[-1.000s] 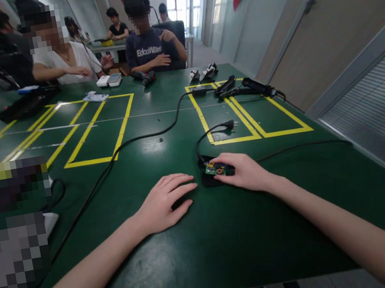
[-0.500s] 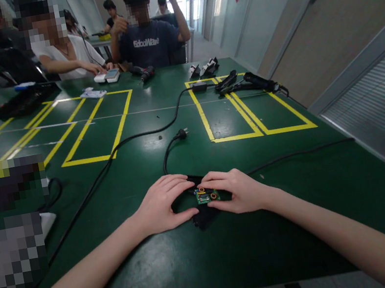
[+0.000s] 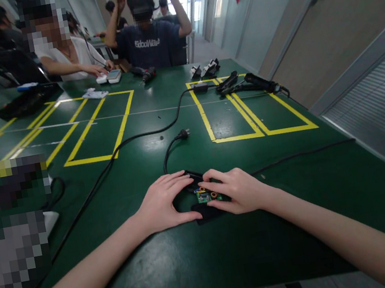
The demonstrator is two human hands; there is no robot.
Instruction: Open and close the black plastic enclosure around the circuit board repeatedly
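A small green circuit board with copper-wound coils lies between my hands. My right hand pinches its right side between thumb and fingers, the index finger raised a little. Behind the board is a black plastic casing half, and another flat black casing piece lies in front. My left hand spans both: its fingertips rest on the rear half, its thumb on the front piece. A short black cord with a plug runs back from the casing; another black cable leads off right.
A long black cable crosses the green table toward an adapter box. Black tool-like parts lie far right, a drill at the far edge. Blurred items sit at left. Co-workers sit opposite.
My left thumb and the front casing piece have shifted slightly, and more of the rear casing half shows. My right index finger has lifted. The co-worker opposite has raised both arms to the headset.
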